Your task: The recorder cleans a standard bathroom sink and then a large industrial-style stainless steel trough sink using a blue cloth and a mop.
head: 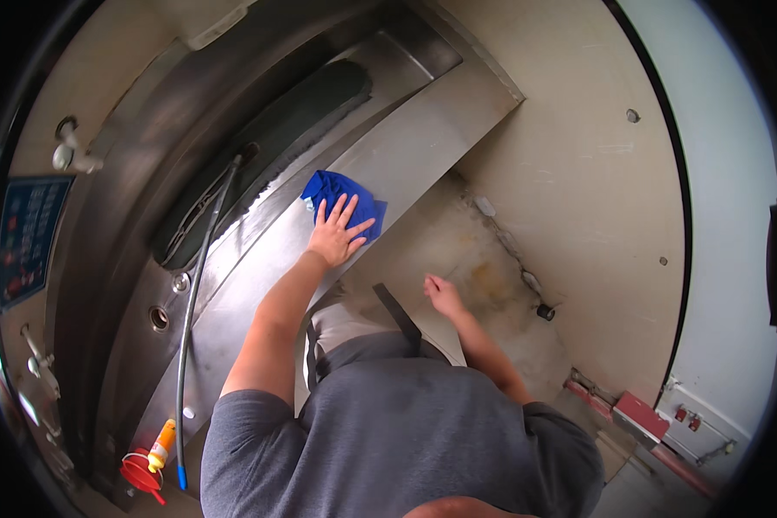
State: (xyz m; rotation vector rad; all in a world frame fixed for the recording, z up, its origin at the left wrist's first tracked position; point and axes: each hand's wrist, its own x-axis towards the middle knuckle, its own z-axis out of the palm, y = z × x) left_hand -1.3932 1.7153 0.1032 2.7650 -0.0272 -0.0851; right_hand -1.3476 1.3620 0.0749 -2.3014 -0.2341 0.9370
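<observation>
My left hand [338, 234] lies flat with spread fingers on a crumpled blue cloth [366, 197]. The cloth rests on the broad stainless steel front ledge [421, 144] of a long trough sink, near the ledge's outer edge. A small pale patch, perhaps a tag, shows at the cloth's left side. Lower and to the right, my right hand [444, 295] hangs above the floor, apart from the ledge. Its fingers are curled in, and nothing shows in them.
A dark strip [298, 136] lines the trough. A grey hose [196, 285] with a blue end crosses the ledge. Beyond it are a yellow-orange bottle [162, 445] and a red plastic strainer or scoop [141, 472]. Taps [71, 152] line the left wall; a pale panel [576, 149] stands right.
</observation>
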